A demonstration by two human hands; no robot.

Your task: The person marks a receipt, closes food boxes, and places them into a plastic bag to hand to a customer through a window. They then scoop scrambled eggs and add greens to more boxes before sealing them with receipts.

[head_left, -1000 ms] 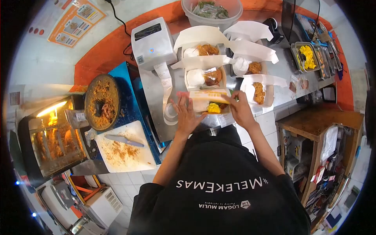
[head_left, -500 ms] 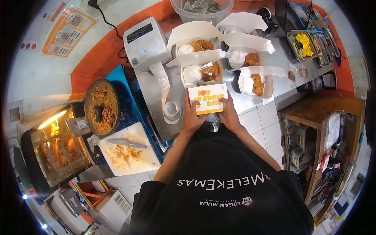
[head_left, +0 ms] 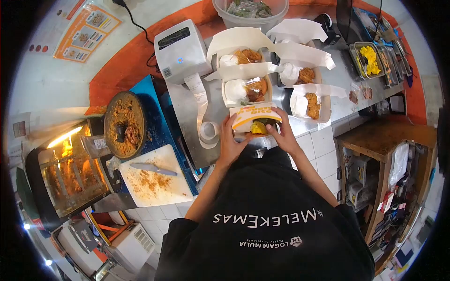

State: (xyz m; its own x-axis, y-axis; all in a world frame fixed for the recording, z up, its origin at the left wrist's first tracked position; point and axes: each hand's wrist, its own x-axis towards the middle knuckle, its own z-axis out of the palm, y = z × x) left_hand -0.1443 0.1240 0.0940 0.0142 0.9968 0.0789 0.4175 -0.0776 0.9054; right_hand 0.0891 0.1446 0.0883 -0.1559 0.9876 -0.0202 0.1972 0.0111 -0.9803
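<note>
Overall, a long stainless-steel counter (head_left: 185,122) dominates, with a boxy pale-grey printer (head_left: 182,54) at its far left. Open white cardboard boxes (head_left: 241,42) of food stand farther back and to the right. At the near edge is a white-and-yellow cardboard box (head_left: 253,119), its lid arched over; the left hand (head_left: 229,139) grips its left side, the right hand (head_left: 285,135) its right. Bright yellow food (head_left: 258,127) shows through the gaping near side.
</note>
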